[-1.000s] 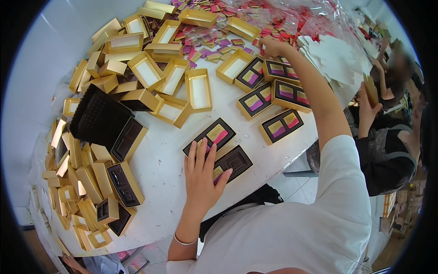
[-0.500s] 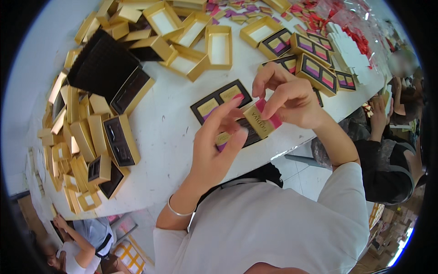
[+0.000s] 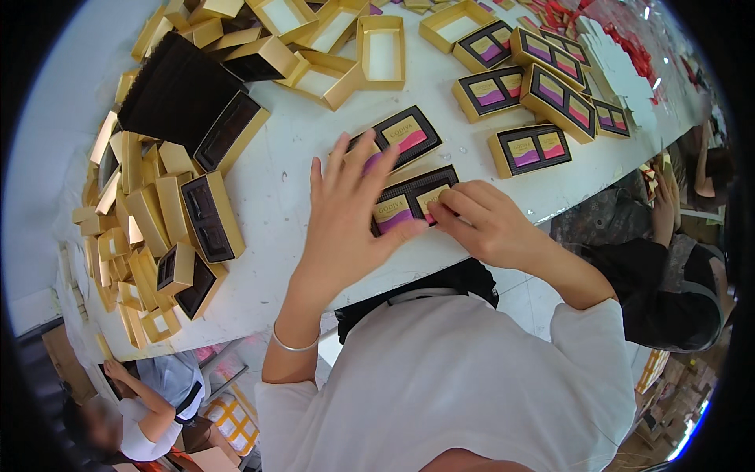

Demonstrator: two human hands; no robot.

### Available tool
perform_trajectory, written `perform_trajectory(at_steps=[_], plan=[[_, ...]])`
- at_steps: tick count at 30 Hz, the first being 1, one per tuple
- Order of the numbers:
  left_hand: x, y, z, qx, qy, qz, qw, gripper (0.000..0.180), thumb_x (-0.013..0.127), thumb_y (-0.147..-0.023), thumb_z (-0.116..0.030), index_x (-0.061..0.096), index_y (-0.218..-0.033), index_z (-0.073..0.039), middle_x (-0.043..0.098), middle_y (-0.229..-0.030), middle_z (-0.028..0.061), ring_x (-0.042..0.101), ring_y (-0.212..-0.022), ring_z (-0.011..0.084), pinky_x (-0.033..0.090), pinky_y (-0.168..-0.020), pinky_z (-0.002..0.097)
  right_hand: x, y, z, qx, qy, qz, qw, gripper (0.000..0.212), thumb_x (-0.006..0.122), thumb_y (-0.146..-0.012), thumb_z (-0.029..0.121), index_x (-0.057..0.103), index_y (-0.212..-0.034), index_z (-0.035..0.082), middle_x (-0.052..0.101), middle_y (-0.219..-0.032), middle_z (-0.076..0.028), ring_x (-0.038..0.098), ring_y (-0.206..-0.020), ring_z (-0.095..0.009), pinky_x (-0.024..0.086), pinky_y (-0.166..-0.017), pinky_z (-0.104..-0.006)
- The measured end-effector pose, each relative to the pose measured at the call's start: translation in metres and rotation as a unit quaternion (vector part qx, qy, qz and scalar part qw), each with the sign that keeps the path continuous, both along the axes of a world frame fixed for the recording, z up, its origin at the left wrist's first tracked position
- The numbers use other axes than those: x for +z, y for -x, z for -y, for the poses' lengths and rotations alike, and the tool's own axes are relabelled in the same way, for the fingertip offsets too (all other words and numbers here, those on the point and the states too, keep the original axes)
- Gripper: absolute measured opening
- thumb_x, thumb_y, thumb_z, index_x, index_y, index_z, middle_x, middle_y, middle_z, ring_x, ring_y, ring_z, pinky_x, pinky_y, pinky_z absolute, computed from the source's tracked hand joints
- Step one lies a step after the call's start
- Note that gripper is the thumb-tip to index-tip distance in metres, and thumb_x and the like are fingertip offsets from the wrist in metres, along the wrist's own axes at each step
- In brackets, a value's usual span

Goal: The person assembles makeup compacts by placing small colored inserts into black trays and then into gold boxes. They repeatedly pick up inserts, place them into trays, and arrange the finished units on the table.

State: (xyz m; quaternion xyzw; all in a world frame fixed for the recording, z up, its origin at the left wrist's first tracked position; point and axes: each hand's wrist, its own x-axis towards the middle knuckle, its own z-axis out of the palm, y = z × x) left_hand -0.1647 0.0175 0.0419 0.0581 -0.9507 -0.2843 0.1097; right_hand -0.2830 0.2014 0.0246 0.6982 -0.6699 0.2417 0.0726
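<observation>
In front of me on the white table lies a box with a black two-part insert (image 3: 410,187). A gold-and-purple packet (image 3: 391,211) fills its left compartment, and a gold-and-pink packet (image 3: 432,196) sits in the right one. My right hand (image 3: 495,224) pinches the near edge of the gold-and-pink packet, fingertips closed on it. Fingers spread, my left hand (image 3: 342,216) hovers over the left side, its thumb by the purple packet's lower corner. Just beyond, a second black-insert box (image 3: 425,122) holds similar packets, its left part covered by my left fingers.
Filled boxes (image 3: 560,102) are grouped at the right, with one (image 3: 531,149) nearer me. Empty gold boxes (image 3: 381,55) lie at the back; more pile up at left around a black corrugated stack (image 3: 177,98). White cards (image 3: 617,67) stand far right. Other people sit at both sides.
The gold-and-pink packet, held above the box between both hands before, now sits in its right compartment. My left hand has moved left and spread its fingers; my right has come lower.
</observation>
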Motion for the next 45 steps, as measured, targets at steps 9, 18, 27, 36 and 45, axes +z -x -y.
perform_trajectory(at_steps=[9,18,27,36,45], plan=[[-0.010,0.004,-0.007,-0.026,0.077,0.055,0.995,0.078,0.077,-0.065,-0.040,0.045,-0.130,-0.013,0.026,-0.144,0.0180,0.020,-0.134,0.0403,0.018,-0.108,0.0519,-0.007,0.011,0.025,-0.145,0.038,0.265,0.953,0.012,0.071,-0.066,0.007,0.062,-0.075,0.009,0.051,-0.111,-0.011,0.046,-0.105,-0.029,0.035,-0.086,-0.0386],[-0.019,-0.001,-0.008,-0.034,0.079,0.028,0.996,0.068,0.073,-0.071,-0.036,0.048,-0.127,-0.008,0.028,-0.142,0.0214,0.019,-0.133,0.0453,0.023,-0.105,0.0534,-0.002,0.048,-0.014,-0.358,0.173,0.049,0.916,0.040,0.070,-0.074,0.021,0.060,-0.111,0.011,0.043,-0.129,-0.018,0.042,-0.117,-0.035,0.032,-0.097,-0.0457],[-0.046,0.100,-0.051,0.000,0.109,-0.062,0.992,0.072,0.064,-0.076,-0.048,0.043,-0.133,-0.009,0.027,-0.138,0.0272,0.018,-0.132,0.0449,0.016,-0.099,0.0677,-0.008,0.172,-0.066,-0.424,0.063,-0.155,0.890,0.051,0.061,-0.081,0.041,0.058,-0.118,0.006,0.054,-0.122,-0.015,0.049,-0.113,-0.034,0.036,-0.097,-0.0442],[-0.013,0.090,-0.013,0.033,0.088,-0.144,0.985,0.058,0.064,-0.076,-0.045,0.051,-0.122,-0.012,0.039,-0.133,0.0174,0.027,-0.131,0.0367,0.013,-0.104,0.0621,0.005,0.169,-0.050,-0.457,0.094,-0.197,0.862,0.042,0.057,-0.088,0.030,0.054,-0.123,0.007,0.048,-0.128,-0.017,0.046,-0.118,-0.034,0.031,-0.101,-0.0450],[0.013,-0.020,0.143,0.352,0.243,-0.161,0.889,0.046,0.075,-0.071,-0.019,0.050,-0.108,-0.007,0.046,-0.113,0.0156,0.044,-0.110,0.0321,0.038,-0.093,0.0403,0.023,0.154,0.085,-0.317,-0.044,-0.009,0.947,0.064,0.058,-0.084,0.047,0.039,-0.136,0.016,0.037,-0.139,-0.020,0.041,-0.124,-0.037,0.038,-0.098,-0.0424]])
